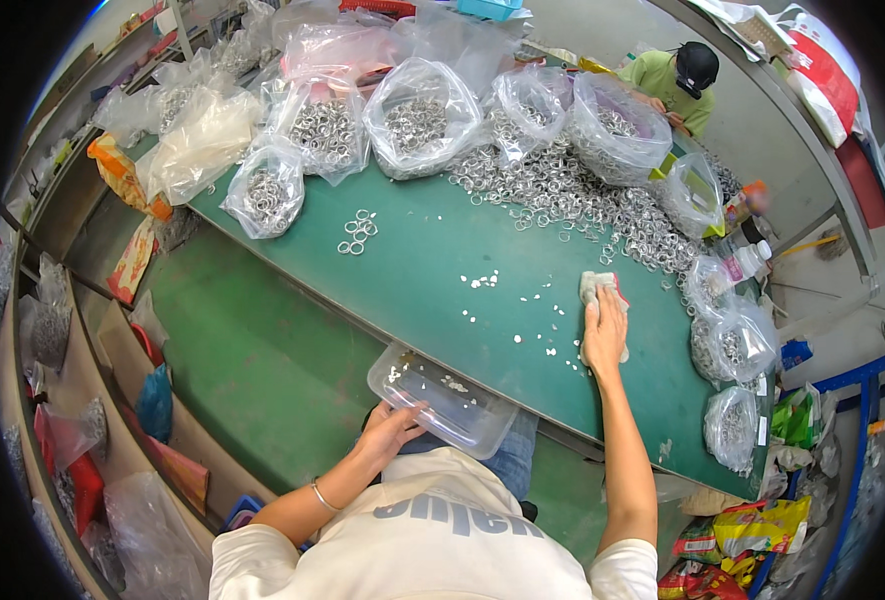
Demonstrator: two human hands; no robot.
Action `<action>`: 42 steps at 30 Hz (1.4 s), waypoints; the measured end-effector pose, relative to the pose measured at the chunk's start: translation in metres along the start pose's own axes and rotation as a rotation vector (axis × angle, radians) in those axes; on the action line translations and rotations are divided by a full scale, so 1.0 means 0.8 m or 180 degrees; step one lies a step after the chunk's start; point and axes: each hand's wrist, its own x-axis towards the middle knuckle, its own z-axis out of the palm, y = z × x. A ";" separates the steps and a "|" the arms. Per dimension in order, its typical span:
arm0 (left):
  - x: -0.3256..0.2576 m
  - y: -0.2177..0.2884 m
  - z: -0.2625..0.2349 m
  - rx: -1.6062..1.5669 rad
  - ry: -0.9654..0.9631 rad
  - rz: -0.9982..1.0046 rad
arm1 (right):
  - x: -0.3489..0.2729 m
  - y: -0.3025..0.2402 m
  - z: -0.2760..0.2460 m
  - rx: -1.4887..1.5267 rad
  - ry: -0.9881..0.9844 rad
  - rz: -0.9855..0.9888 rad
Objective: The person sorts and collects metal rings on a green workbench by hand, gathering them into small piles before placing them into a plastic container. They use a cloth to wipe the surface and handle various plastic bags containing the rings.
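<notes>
Cloth, pale and crumpled, is pressed flat on the green table under the right hand; the fingers are spread open on top of it, and its bunched end sticks out beyond the fingertips toward 12 o'clock. Small white chips are scattered on the smooth tabletop at 9 o'clock from the cloth. A clear plastic tray, rectangular with rounded corners, is held against the table's near edge by the left hand, whose fingers are curled over its lower rim; a few white bits lie inside. A heap of shiny metal rings is spread at 12 o'clock from the cloth, with thin, creased clear bags of rings behind it. A small cluster of loose rings lies well apart, at 10 o'clock.
</notes>
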 end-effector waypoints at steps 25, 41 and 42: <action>-0.007 0.001 0.011 -0.0153 -0.0244 0.0113 | 0.034 -0.132 0.038 0.2342 -0.0500 -0.0476; -0.012 0.002 0.013 -0.0123 -0.0169 0.0106 | 0.023 -0.139 0.042 0.1904 -0.2192 -0.1064; -0.012 0.002 0.013 -0.0132 -0.0188 0.0107 | 0.018 -0.134 0.027 0.1990 -0.2054 -0.0893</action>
